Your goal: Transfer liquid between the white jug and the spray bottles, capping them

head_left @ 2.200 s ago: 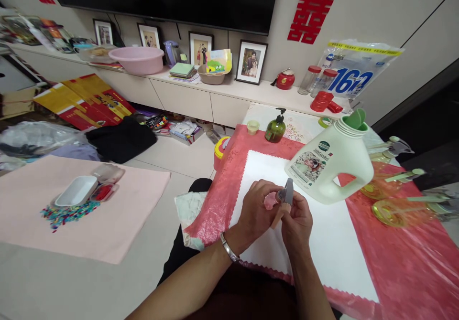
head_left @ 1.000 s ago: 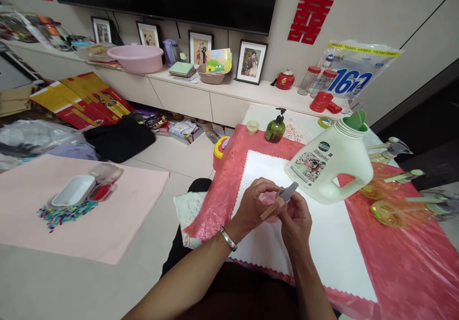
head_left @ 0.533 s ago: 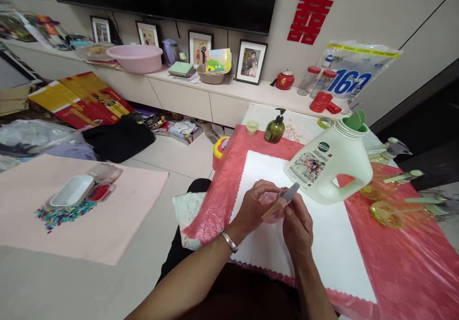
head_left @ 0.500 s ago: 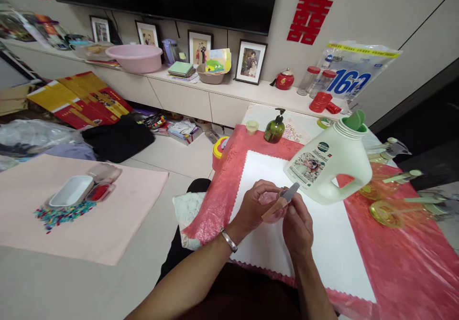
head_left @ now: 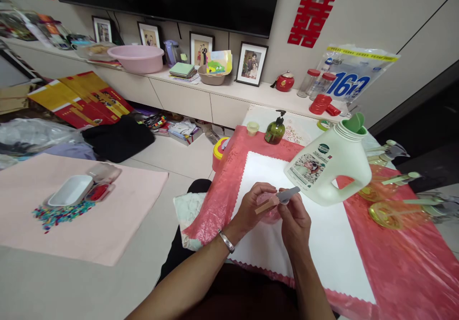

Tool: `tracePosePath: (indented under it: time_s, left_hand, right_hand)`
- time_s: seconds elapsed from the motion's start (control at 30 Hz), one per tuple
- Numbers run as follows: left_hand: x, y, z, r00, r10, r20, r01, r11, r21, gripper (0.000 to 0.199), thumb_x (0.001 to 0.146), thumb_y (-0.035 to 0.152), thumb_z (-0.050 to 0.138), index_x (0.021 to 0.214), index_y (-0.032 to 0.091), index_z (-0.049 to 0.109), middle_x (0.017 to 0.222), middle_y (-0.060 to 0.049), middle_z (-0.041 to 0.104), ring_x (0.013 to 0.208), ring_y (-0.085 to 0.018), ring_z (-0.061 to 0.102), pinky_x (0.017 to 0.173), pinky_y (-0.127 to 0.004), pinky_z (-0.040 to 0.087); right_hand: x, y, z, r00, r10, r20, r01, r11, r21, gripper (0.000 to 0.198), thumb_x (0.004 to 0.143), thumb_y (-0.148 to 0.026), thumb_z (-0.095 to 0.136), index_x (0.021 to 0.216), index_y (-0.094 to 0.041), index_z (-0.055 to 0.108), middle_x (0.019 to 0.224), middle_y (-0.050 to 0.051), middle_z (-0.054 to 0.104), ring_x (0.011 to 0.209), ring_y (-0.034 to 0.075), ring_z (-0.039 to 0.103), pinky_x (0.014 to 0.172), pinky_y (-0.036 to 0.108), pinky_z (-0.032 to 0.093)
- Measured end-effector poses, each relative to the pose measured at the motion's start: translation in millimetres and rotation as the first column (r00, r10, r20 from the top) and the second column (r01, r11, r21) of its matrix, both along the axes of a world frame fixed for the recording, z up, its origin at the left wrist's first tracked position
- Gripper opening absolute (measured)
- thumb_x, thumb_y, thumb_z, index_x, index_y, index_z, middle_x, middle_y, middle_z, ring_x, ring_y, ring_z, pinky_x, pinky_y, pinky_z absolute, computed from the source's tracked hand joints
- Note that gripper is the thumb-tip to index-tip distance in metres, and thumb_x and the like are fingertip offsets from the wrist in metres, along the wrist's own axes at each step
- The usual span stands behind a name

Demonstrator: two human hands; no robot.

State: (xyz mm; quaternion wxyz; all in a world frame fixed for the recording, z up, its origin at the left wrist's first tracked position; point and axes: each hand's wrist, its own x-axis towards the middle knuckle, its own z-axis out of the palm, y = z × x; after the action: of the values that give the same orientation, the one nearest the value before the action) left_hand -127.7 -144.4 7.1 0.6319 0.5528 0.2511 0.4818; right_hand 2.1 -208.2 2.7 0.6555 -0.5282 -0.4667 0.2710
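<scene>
Over the white sheet, both hands are close together at a small see-through pink spray bottle (head_left: 271,217). Its head (head_left: 274,201) is grey at one end and tan at the other, and lies tilted across the top. My left hand (head_left: 249,210), below a silver bangle, curls round the bottle's left side. The fingers of my right hand (head_left: 297,222) close on the neck under the grey end. Both hands partly cover the bottle. Just beyond them stands a large pale green jug (head_left: 330,162) with a green scoop or funnel (head_left: 355,122) in its mouth.
A white scalloped sheet (head_left: 337,258) lies on the red-covered table (head_left: 401,258). Several spray bottles with yellow liquid (head_left: 387,215) are at the right. A green pump bottle (head_left: 275,131) and a small cup (head_left: 252,128) sit at the back. Left, a pink surface (head_left: 132,200) bears colourful pieces.
The spray head has tipped lower and turned, with its tan end now further left. My right hand has shifted slightly left, its fingertips nearer the bottle's neck.
</scene>
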Motion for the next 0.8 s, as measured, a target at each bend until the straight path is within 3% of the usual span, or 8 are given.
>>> tracePosePath:
  time_s: [0.47,0.67,0.8]
  left_hand:
    - [-1.5,-2.7,8.7,1.0,0.013,0.009,-0.012,1.0,-0.028,0.033,0.089,0.052,0.077,0.102,0.022,0.075,0.115,-0.009,0.066,0.115,-0.026,0.064,0.11,-0.044,0.048]
    - [-1.8,-3.3,7.3,1.0,0.008,-0.003,-0.008,0.999,-0.044,0.033,0.088,0.051,0.078,0.104,0.023,0.076,0.118,-0.009,0.065,0.118,-0.027,0.063,0.112,-0.045,0.047]
    - [-2.7,-2.9,5.5,1.0,-0.006,-0.006,0.006,0.998,-0.056,0.035,0.089,0.053,0.075,0.106,0.023,0.075,0.12,-0.009,0.065,0.118,-0.027,0.063,0.111,-0.046,0.047]
  right_hand:
    - [-8.6,4.7,5.1,0.993,-0.039,-0.11,0.041,0.999,0.013,0.031,0.084,-0.034,0.085,0.111,-0.024,0.072,0.107,0.004,0.064,0.102,0.018,0.062,0.093,0.032,0.051]
    - [-6.8,0.9,7.5,0.998,-0.015,-0.059,0.016,1.0,0.012,0.032,0.089,-0.039,0.08,0.117,-0.025,0.075,0.126,0.007,0.061,0.12,0.024,0.059,0.104,0.039,0.049]
    - [-6.7,1.6,6.3,0.998,-0.039,-0.042,0.039,0.999,0.0,0.029,0.089,-0.038,0.08,0.115,-0.025,0.077,0.123,0.007,0.061,0.114,0.022,0.059,0.095,0.034,0.05]
